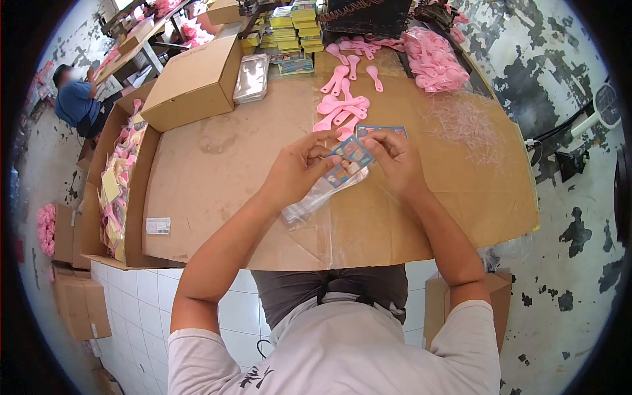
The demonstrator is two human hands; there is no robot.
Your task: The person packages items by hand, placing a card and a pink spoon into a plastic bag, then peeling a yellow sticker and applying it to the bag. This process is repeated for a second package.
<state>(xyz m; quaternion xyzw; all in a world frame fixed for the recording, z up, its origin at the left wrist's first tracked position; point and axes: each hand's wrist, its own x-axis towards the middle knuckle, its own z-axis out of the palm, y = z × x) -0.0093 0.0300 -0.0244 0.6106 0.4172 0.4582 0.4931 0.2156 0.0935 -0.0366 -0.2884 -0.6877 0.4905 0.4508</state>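
A blue printed card (pixel 342 172) with small pictures is held between my two hands, tilted above the cardboard-covered table. My left hand (pixel 304 166) pinches its left side, and my right hand (pixel 392 155) grips its upper right corner. Clear plastic bags (pixel 308 205) lie beneath the card and my left hand. Another blue card (pixel 395 130) lies just beyond my right hand, which partly hides it. Past my fingers, pink plastic spoons (pixel 343 108) are spread in a loose pile.
At the left stand a closed cardboard box (pixel 191 82) and an open carton (pixel 146 191) of packed pink items. Card stacks (pixel 282 20), clear sleeves (pixel 251 78) and a bag of pink spoons (pixel 434 60) line the back. Plastic strands (pixel 469 125) lie right. A person (pixel 79 102) sits far left.
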